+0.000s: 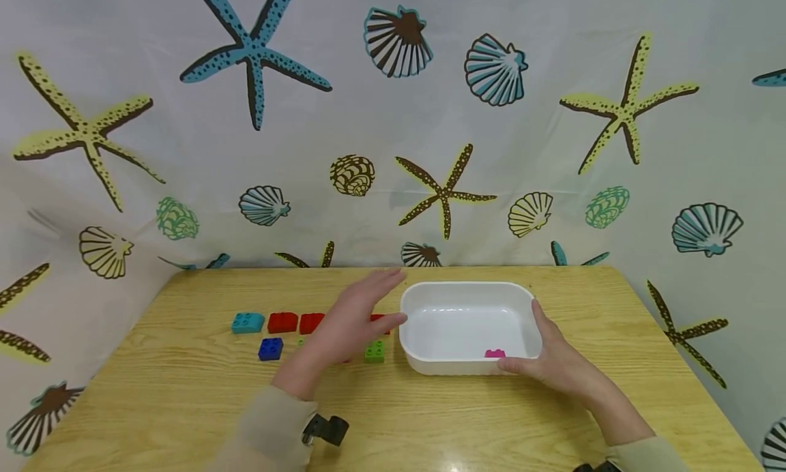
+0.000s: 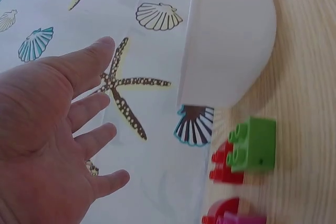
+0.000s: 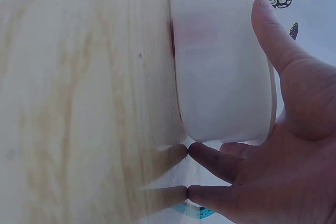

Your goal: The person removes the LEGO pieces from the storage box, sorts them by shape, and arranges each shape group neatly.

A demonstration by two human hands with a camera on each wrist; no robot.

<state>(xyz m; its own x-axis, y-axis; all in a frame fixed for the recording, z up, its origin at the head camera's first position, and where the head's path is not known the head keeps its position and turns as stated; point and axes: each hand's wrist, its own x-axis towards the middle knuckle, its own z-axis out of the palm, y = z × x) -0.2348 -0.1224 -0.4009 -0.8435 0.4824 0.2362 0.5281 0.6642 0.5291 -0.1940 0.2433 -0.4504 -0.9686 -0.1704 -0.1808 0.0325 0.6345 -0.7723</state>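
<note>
The white tub (image 1: 469, 325) sits mid-bench with bare bench (image 1: 614, 335) right of it and in front of it, open for a hand. Left of the tub, the left hand (image 1: 350, 322) and scattered blocks (image 1: 282, 322) crowd the way; the right hand (image 1: 552, 363) blocks its near right corner.

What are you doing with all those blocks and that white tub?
A person sits at a wooden table with toy blocks and a white plastic tub. The right hand rests against the tub's near right corner, thumb along its side. The left hand hovers open over the blocks left of the tub, holding nothing. One pink block lies inside the tub. Outside it lie a green block, a blue block, a teal block and red blocks.
</note>
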